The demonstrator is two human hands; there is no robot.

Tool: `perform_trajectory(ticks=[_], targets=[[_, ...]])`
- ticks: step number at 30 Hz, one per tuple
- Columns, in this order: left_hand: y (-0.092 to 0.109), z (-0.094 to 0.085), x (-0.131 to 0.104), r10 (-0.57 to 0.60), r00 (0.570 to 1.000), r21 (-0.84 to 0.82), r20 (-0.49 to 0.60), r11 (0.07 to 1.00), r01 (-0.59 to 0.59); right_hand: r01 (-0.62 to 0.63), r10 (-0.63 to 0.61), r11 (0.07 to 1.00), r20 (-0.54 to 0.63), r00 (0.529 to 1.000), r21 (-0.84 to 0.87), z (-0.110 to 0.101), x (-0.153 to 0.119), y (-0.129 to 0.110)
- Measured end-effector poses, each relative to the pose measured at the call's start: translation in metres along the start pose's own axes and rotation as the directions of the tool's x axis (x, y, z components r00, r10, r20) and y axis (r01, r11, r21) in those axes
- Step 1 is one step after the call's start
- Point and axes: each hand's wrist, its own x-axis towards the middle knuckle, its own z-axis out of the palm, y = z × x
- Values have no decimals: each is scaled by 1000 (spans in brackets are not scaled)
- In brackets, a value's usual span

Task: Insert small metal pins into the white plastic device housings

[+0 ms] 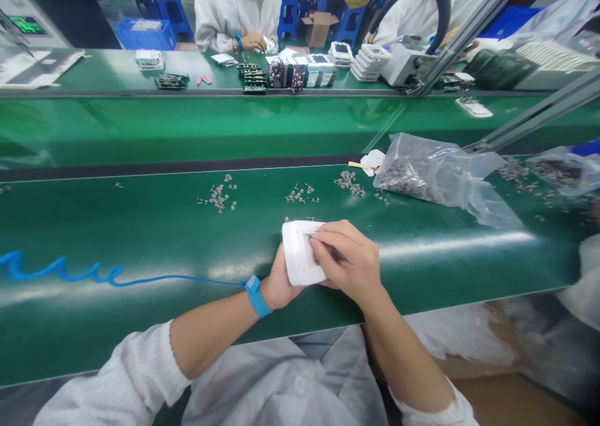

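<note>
My left hand [282, 280] is closed around a white plastic housing [296, 257] from below and the left, holding it above the green bench. A blue wrist strap [257, 297] with a coiled cord circles my left wrist. My right hand [351, 257] reaches over the housing with thumb and forefinger pinched at its recess. Whatever sits in that pinch is too small and covered to make out. Beyond the housing lie small metal pieces in loose clusters, one cluster [219, 197] to the left, another [300, 193] straight ahead and a third [349, 182] further right.
A clear plastic bag [426, 173] full of small metal parts lies at the right, near a second bag [557, 168]. A metal post [473, 35] slants across the right side. Across the raised conveyor [187, 126], a co-worker [237, 17] sits behind stacked housings and circuit boards [253, 78].
</note>
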Motion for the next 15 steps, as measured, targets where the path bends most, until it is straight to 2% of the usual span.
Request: perform_trajectory(ticks=[2,7,15], targets=[[1,0,1,-16,1000,7,17,1000,16,-8,8,1000,-21,1000,-1,1,0,0],[2,1,0,-26,999,15,-21,1000,26,-45,42,999,-111,993,-27,3,0,-4],[4,5,0,-51,998,24,-36,998,52,-62,55,986,-49,997,-155,0,5,-8]])
